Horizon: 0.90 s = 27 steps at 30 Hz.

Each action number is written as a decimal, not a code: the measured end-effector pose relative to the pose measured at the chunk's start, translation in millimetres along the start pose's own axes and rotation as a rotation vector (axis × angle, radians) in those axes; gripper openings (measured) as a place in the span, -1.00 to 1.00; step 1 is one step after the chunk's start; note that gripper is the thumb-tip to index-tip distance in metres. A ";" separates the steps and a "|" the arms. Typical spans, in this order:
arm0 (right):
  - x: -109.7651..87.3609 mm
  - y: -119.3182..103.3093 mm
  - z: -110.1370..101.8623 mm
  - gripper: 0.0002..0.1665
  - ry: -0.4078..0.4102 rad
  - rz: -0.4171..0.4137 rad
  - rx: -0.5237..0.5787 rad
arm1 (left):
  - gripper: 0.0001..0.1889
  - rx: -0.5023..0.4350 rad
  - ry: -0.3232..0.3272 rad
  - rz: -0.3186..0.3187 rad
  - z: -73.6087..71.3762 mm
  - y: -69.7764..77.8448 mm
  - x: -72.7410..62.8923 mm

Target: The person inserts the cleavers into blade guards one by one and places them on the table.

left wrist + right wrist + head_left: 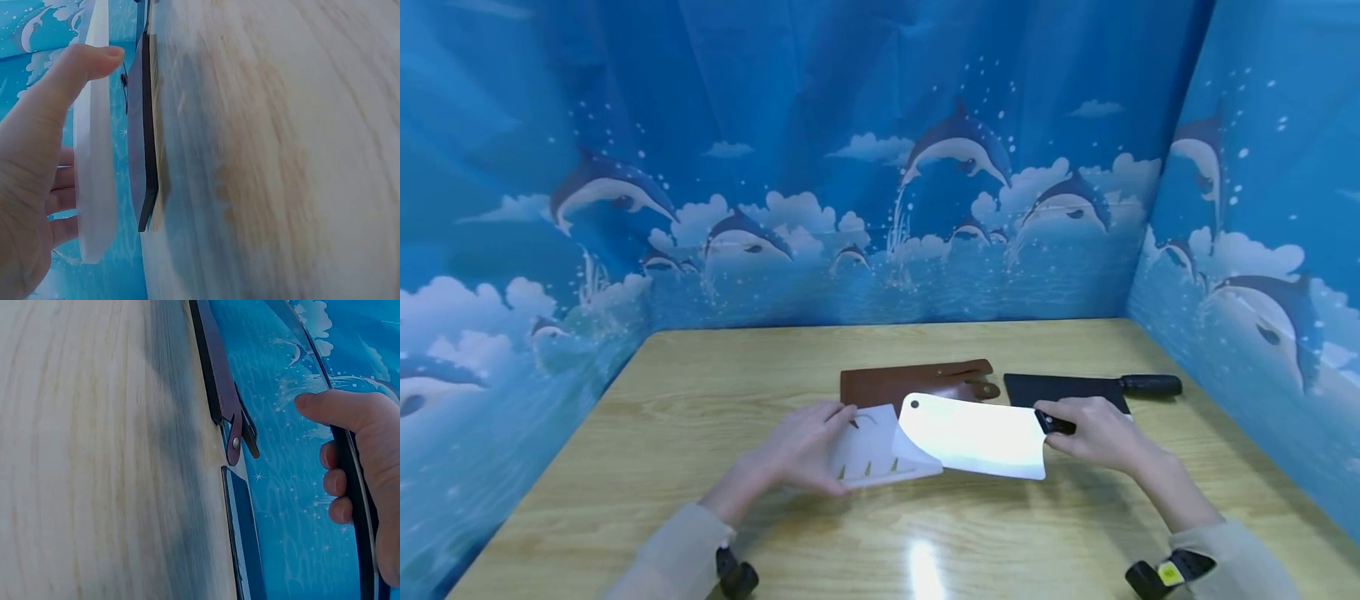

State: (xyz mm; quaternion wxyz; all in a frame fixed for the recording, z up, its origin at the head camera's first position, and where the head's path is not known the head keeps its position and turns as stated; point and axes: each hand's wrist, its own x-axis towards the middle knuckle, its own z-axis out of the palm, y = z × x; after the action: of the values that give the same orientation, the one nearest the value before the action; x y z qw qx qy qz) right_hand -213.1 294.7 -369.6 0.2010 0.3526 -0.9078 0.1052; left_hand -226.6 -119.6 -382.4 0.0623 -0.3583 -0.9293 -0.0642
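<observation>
In the head view my right hand [1097,429] grips a cleaver [977,437] by its black handle [353,487], its broad shiny blade pointing left. My left hand [808,446] holds a translucent white blade sheath [883,450], thumb on one face and fingers on the other, as the left wrist view shows. The blade's rounded front end, with a small hole, overlaps the sheath's right side. Both are held above the table. Behind them lies a brown leather sheath [887,383] with a strap, and right of it a black-bladed cleaver [1060,387] with a black handle.
The light wooden table [722,375] is bounded at the back and sides by a blue curtain [820,125] printed with dolphins. Dark camera straps [737,571] sit on both wrists, over grey sleeves.
</observation>
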 end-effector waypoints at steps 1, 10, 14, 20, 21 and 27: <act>-0.1 -1.2 -1.0 -0.50 0.004 -0.007 0.009 | 0.11 0.002 0.004 0.009 -0.5 -0.6 -0.6; -0.6 -12.3 -7.4 -0.50 -0.037 -0.089 0.059 | 0.12 0.039 0.048 0.157 -3.5 -6.0 -11.7; 1.4 -14.9 -6.9 -0.52 -0.015 -0.166 0.085 | 0.13 0.042 0.050 0.209 -6.4 -7.4 -16.4; 3.5 -17.1 -3.6 -0.50 -0.004 -0.211 0.130 | 0.13 0.013 0.021 0.242 -9.7 -7.3 -19.7; 3.8 -17.6 -3.0 -0.50 -0.010 -0.219 0.133 | 0.13 0.013 0.011 0.249 -9.7 -7.1 -20.2; 1.0 -20.4 2.8 -0.51 -0.016 -0.265 0.120 | 0.15 0.046 -0.016 0.255 -9.3 -4.9 -24.5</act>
State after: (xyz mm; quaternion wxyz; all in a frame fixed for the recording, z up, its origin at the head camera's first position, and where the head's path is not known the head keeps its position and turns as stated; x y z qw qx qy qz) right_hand -200.6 278.3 -370.7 0.1846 0.4817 -0.8469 0.1289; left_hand -211.2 -140.8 -377.5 0.0705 -0.4726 -0.8779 -0.0317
